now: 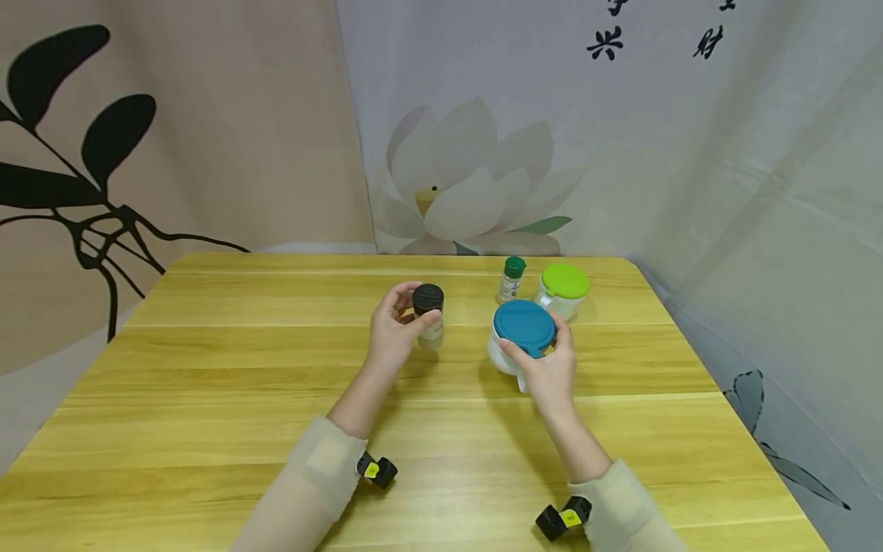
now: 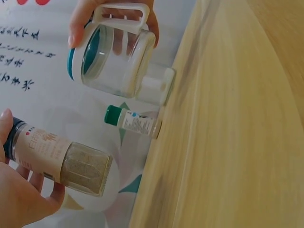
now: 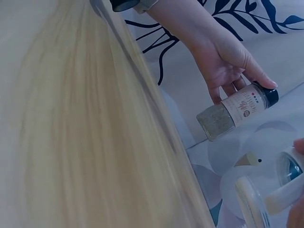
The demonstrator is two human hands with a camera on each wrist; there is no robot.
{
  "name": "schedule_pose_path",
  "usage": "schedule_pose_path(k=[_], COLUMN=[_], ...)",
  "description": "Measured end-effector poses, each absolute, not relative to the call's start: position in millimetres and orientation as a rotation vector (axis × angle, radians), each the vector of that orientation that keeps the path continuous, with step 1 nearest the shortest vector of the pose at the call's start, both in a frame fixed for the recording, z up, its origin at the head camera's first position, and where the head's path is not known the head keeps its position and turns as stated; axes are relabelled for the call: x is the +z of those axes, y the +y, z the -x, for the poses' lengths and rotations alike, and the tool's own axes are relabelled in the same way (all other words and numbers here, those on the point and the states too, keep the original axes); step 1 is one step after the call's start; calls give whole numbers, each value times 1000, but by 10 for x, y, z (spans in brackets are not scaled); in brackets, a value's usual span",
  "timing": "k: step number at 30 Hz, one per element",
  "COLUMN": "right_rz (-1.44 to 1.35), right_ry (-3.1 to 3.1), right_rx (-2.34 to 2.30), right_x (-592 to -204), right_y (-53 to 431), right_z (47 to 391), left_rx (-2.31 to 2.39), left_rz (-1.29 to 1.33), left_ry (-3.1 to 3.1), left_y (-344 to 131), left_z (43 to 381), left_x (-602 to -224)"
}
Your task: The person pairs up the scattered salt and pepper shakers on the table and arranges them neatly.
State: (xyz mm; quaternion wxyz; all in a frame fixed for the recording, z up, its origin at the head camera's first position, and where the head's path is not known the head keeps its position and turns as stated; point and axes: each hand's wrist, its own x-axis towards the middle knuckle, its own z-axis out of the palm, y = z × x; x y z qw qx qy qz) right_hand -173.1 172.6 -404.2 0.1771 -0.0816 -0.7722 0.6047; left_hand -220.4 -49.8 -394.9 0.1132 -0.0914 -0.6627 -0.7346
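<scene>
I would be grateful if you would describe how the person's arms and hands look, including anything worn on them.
The left hand and right hand wear no gloves. The left sleeve and right sleeve are pale cream, ending short of the wrists. Each carries a small, blocky black device with a bright yellow patch; no cables show.
</scene>
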Motion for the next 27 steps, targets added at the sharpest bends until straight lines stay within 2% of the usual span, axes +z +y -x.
schedule_pose_path(k=[27], right_rz=[161], right_ry=[-2093], right_rx=[1756], right_x=[-4039], right_y=[1354], right_z=[1712], left_rx=[-2135], left_rz=[174], left_ry=[-1870], left_y=[-844], left_z=[2076], left_x=[-3949])
